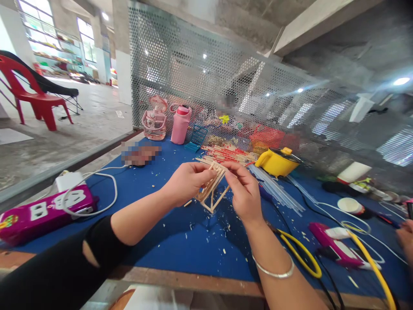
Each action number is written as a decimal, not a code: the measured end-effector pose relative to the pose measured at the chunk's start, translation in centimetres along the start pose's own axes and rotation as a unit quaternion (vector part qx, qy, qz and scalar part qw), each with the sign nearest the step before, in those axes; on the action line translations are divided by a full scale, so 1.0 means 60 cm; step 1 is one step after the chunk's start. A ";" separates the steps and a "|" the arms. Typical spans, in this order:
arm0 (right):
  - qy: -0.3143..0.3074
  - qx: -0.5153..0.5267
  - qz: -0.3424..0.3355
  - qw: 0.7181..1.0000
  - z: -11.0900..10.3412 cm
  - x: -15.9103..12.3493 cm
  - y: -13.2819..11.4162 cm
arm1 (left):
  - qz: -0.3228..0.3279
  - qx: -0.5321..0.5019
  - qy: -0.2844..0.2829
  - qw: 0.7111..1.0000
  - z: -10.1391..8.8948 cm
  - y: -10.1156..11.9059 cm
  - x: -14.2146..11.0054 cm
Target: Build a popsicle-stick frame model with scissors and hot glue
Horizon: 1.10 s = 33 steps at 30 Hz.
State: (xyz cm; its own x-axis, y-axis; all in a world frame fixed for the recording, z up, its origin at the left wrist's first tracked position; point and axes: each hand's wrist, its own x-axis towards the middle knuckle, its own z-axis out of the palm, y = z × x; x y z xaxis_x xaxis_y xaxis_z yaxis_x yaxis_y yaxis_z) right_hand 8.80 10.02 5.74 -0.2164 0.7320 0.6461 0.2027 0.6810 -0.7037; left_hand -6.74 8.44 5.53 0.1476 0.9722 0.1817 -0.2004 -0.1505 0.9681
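Observation:
Between my two hands is a small frame of thin wooden sticks (212, 193), held a little above the blue table top (151, 241). My left hand (190, 181) pinches its upper left side between thumb and fingers. On the upper right, my right hand (242, 189) grips the same frame, thumb toward me. The frame's lower corner points down toward the table, and my fingers hide part of its top. Behind the hands lies a spread of loose sticks with red parts (227, 153). Clear glue sticks (277, 189) lie to the right of my right hand.
A purple power strip (41, 211) with a white cable sits at left, another (335, 245) at right. A pink bottle (180, 125), a clear jug (155, 122) and a yellow pot (278, 162) stand before a perforated metal screen (200, 64). Another person's hand (405, 239) shows far right.

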 end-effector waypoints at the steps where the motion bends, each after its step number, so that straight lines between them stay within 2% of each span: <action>1: 0.000 -0.009 -0.001 1.000 0.000 0.000 0.000 | 0.001 0.000 0.000 1.000 0.001 0.000 0.000; 6: -0.003 -0.044 -0.004 0.999 -0.001 -0.001 -0.003 | 0.001 -0.003 -0.006 1.000 0.005 0.001 -0.002; 9: -0.004 -0.049 -0.008 0.999 0.001 -0.002 -0.001 | -0.010 -0.045 -0.013 0.999 0.004 0.001 -0.001; 13: 0.023 -0.032 -0.028 0.999 0.006 -0.002 0.004 | -0.021 -0.099 -0.024 0.995 0.001 0.002 0.000; 16: 0.050 -0.067 -0.068 0.994 0.006 -0.003 0.004 | -0.030 -0.108 -0.018 0.994 0.001 0.005 0.000; 18: 0.073 -0.120 -0.125 0.982 0.003 -0.004 0.002 | -0.036 -0.111 -0.008 0.993 0.002 0.007 -0.001; 22: 0.101 -0.227 -0.229 0.941 -0.003 -0.006 -0.003 | -0.040 -0.120 0.005 0.992 0.004 0.009 -0.002; 29: 0.087 -0.328 -0.274 0.900 -0.001 -0.005 -0.010 | -0.029 -0.153 -0.008 0.988 0.004 0.007 -0.003; 33: 0.091 -0.360 -0.272 0.888 0.001 -0.005 -0.015 | -0.009 -0.138 -0.031 0.990 0.004 0.004 -0.003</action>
State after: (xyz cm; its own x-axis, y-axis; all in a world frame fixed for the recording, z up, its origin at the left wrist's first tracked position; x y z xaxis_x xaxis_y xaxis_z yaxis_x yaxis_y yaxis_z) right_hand 8.64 9.18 6.12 -0.3243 0.2378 0.9156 0.6885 0.7231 0.0560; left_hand -6.60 8.19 5.75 0.2113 0.9601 0.1831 -0.4522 -0.0700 0.8891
